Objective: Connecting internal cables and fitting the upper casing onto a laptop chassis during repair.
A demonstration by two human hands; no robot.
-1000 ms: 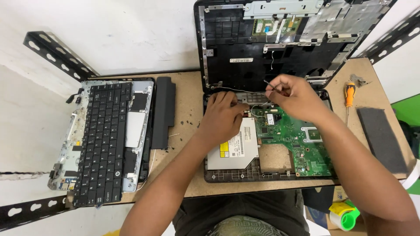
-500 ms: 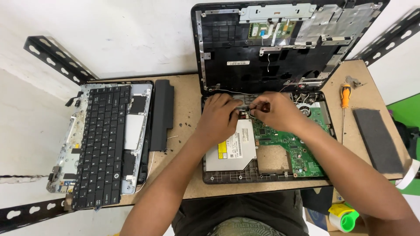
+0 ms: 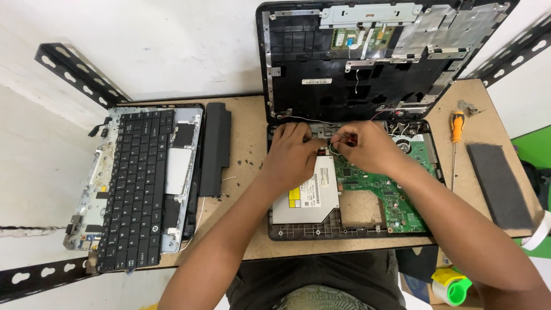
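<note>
Opened laptop base (image 3: 350, 189), centre of frame on table (image 3: 252, 138): left hand (image 3: 293, 152) curled, fingertips pressing its rear edge; right hand (image 3: 367, 146) pinching thin wire (image 3: 336, 150). Detached keyboard (image 3: 138, 189), left; orange screwdriver (image 3: 456, 129), right.

Left hand (image 3: 291, 154) and right hand (image 3: 367, 148) covered the laptop base's (image 3: 350, 232) hinge edge; whatever the fingertips pinched was too small to tell. Tape roll (image 3: 451, 285) and grey foam pad (image 3: 499, 183) were partly cut off or hidden.
</note>
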